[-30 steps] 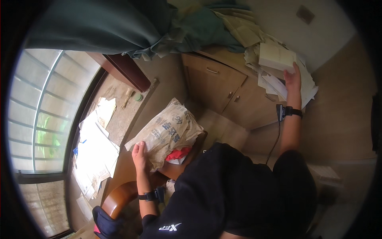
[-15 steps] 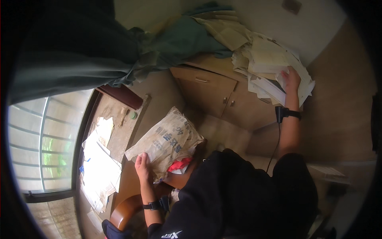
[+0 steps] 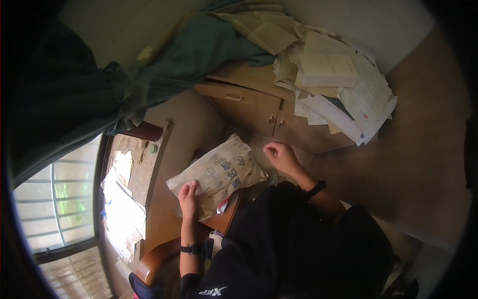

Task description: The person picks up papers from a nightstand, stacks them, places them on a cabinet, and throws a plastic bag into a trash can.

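A dirty, creased plastic bag [image 3: 219,172] with dark printing lies tilted in front of me, with something red and white showing at its lower edge. My left hand [image 3: 188,199] grips the bag's near left edge, thumb on top and the other fingers partly hidden under it. To the right of the bag, my right hand [image 3: 282,157] is in the air, apart from it, with its fingers curled in and nothing visible in them. A thick pale book [image 3: 328,71] rests on the heap of loose papers [image 3: 371,102] on the cabinet at the far right.
Below the papers stands a wooden cabinet [image 3: 254,112] with small handles. A dark green curtain [image 3: 194,55] hangs over its left part. White papers [image 3: 122,209] cover the ledge by the barred window [image 3: 59,199]. A brown wooden chair arm [image 3: 154,261] is close on my left.
My right hand has left the book on the paper heap and come back toward the bag, its fingers now curled. The bag, still in my left hand, appears slightly further right.
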`<state>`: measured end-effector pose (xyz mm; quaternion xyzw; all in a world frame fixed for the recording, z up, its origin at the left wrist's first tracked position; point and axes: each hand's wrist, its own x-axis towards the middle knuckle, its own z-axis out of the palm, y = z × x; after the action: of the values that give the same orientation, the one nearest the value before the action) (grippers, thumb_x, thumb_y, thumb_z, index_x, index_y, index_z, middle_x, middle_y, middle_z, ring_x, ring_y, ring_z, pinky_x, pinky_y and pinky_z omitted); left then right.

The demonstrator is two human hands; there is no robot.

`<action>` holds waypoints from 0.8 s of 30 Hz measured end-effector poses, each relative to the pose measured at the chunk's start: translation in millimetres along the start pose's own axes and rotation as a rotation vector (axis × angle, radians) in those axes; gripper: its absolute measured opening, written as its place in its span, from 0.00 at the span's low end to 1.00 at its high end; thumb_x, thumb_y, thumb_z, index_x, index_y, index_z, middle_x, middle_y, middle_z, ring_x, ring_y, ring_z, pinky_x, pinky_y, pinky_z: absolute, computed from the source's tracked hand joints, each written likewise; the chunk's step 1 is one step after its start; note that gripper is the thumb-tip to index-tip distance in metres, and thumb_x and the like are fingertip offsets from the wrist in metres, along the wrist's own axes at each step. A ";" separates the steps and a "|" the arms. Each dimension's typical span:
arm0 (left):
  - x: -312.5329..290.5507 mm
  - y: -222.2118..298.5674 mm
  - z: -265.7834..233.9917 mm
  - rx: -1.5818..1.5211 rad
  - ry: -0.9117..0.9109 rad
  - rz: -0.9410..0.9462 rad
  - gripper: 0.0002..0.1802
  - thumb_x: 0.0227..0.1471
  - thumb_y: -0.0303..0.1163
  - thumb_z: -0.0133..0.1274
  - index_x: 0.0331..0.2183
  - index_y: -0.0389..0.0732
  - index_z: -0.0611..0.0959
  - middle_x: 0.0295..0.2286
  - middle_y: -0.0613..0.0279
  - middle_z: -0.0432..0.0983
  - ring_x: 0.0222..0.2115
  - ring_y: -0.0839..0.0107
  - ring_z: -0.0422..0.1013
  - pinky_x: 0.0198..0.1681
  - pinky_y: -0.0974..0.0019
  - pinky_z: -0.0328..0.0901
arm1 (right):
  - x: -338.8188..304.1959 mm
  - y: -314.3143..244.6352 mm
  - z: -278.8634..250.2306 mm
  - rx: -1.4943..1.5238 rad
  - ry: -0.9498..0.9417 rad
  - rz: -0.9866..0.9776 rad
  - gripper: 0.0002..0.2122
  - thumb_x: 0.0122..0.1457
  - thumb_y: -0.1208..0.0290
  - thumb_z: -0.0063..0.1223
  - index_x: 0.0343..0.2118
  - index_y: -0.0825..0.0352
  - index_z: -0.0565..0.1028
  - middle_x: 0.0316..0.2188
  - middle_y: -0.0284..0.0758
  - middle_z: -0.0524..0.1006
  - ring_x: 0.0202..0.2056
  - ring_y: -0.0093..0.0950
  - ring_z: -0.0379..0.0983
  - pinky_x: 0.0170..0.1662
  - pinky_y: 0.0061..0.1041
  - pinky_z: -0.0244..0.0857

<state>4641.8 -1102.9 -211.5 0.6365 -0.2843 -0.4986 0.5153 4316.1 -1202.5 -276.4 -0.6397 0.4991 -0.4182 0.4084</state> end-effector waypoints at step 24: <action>23.6 -31.6 75.0 0.620 -0.414 0.505 0.13 0.45 0.34 0.58 0.25 0.33 0.80 0.19 0.52 0.74 0.20 0.66 0.69 0.26 0.66 0.63 | -56.4 -85.9 81.1 -0.558 0.102 -0.262 0.13 0.37 0.74 0.61 0.30 0.66 0.77 0.47 0.32 0.68 0.53 0.35 0.59 0.51 0.36 0.55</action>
<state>4575.5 -1141.8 -247.1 0.5582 -0.6639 -0.3654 0.3379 4409.5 -1124.2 -228.6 -0.7642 0.5278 -0.3458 0.1341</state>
